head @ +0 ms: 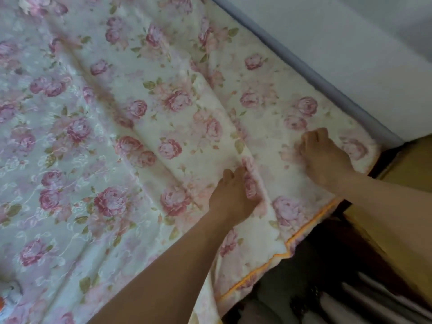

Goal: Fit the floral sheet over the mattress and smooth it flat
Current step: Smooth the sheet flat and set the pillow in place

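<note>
The left hand lies near the centre of the view, toward 5 o'clock, fingers curled and pinching a raised fold of the floral sheet; the fingertips are tucked into the cloth and the thumb is hidden under the fold. The right hand sits at 3 o'clock from it, well apart, knuckles up and fingers curled down against the sheet; whether it has cloth between the fingers cannot be told. Both bare forearms reach in from 5 and 4 o'clock.

From the left hand's fold a long ridge runs off toward 11 o'clock, with more soft creases beside it. The sheet, cream with pink roses and green leaves, covers the whole mattress, filling the view from 12 round to 9 o'clock. Its orange-trimmed hem hangs loose over the bed's edge at 5 o'clock, untucked. At 3 o'clock the sheet wraps the mattress corner.

Along 1 to 3 o'clock a grey-blue strip borders the bed against a pale wall. At 4 o'clock lies a tan floor.
</note>
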`<move>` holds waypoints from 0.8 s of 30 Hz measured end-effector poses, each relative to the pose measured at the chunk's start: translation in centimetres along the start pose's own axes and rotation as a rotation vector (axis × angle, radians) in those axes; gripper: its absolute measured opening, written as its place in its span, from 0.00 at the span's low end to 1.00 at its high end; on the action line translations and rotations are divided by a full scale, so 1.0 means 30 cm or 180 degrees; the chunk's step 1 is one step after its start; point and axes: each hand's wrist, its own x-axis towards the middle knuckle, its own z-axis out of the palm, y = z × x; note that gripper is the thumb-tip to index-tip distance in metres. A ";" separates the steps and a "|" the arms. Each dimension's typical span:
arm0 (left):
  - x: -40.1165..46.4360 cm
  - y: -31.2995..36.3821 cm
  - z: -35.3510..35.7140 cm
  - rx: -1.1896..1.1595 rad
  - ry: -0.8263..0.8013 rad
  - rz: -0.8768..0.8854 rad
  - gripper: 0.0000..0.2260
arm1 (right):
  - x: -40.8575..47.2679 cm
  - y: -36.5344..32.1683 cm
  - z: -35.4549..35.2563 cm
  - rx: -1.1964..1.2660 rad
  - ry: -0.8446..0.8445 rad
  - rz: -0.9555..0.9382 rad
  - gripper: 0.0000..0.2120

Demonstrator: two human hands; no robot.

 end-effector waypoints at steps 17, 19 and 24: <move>0.276 0.434 0.087 -0.0892 -0.0183 0.0227 0.17 | 0.134 0.377 -0.086 0.0366 0.0199 0.0985 0.05; 0.311 0.495 0.095 -0.1271 -0.0256 0.0000 0.16 | 0.125 0.396 -0.094 0.0412 0.0214 0.0814 0.05; 0.360 0.640 0.066 -0.2500 -0.0512 -0.0742 0.19 | 0.063 0.411 -0.122 0.1249 0.0222 0.0313 0.05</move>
